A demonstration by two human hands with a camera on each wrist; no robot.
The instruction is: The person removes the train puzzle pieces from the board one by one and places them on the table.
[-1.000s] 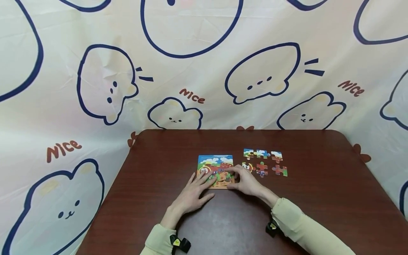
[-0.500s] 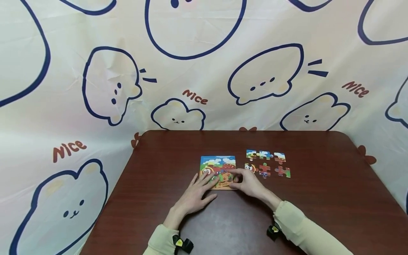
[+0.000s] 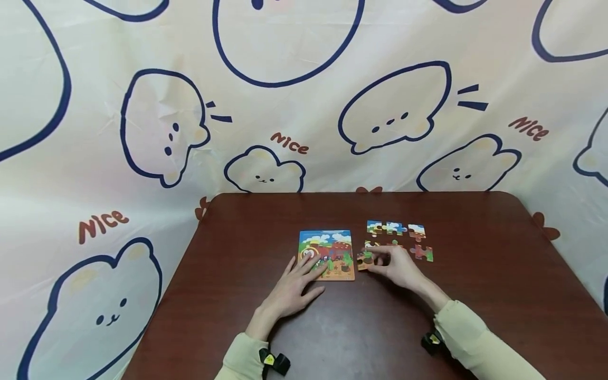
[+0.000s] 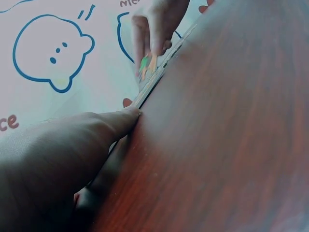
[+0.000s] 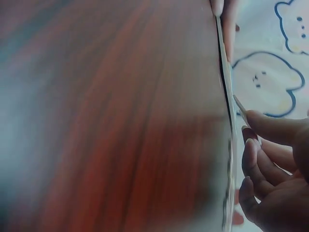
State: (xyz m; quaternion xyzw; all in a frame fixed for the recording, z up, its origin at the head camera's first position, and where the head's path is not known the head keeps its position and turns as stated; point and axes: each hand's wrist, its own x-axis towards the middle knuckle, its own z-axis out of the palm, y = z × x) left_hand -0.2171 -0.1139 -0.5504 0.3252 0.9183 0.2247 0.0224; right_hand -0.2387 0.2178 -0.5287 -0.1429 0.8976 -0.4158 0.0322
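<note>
My left hand point(image 3: 290, 290) rests on the lower left part of a colourful puzzle board point(image 3: 328, 237), its fingers extended over the picture. Just off the board's right edge, my right hand point(image 3: 398, 268) pinches a puzzle piece point(image 3: 364, 261) with orange and green on it. In the left wrist view, that puzzle piece point(image 4: 148, 65) is tilted between the thumb and fingertips. The right wrist view shows it edge-on as a thin puzzle piece point(image 5: 240, 105) at the fingertips. My right hand partly covers loose pieces behind it.
Loose puzzle pieces point(image 3: 393, 228) lie in two rows to the right of the board, with one red and green piece point(image 3: 421, 252) at the right end of the nearer row. The brown table point(image 3: 266, 221) meets a cartoon-patterned curtain point(image 3: 323, 116) at its far edge.
My right hand has taken the puzzle piece off the board's lower right part and moved right with it, towards the loose pieces. My left hand stays on the board.
</note>
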